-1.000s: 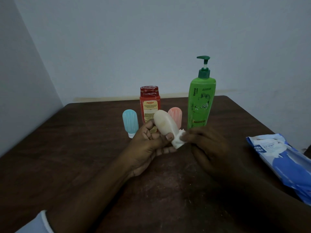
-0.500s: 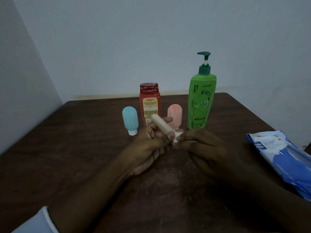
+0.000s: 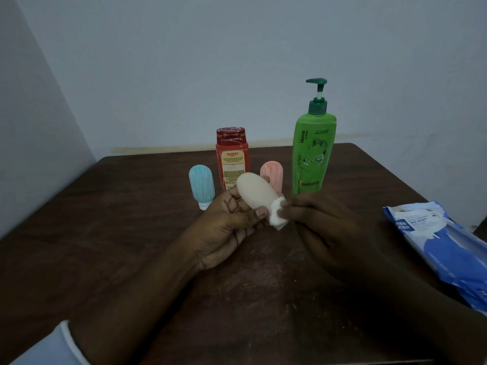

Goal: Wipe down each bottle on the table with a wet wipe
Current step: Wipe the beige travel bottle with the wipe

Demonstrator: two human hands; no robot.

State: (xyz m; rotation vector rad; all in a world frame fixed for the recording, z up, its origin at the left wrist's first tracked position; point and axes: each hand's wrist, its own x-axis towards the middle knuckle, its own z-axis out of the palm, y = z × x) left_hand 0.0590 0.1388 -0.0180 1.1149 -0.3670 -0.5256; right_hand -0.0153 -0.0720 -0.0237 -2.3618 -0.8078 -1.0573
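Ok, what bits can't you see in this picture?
Head view:
Cap of the beige bottle: covered by the wet wipe that the right hand pinches.
Bottom of the pink bottle: behind the beige bottle in the left hand.
The wipes pack: cut off by the right edge.
Small print on the red bottle: too small to read.

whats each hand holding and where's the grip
Left hand has its grip round the lower body of the beige bottle, thumb across the front. Right hand pinches the wet wipe against the bottle's lower end.

The red bottle (image 3: 232, 159) reads "Karthika"; the green pump bottle (image 3: 312, 154) reads "Henna"; the blue wipes pack (image 3: 448, 248) reads "mee mee" and "Wet Wipes".
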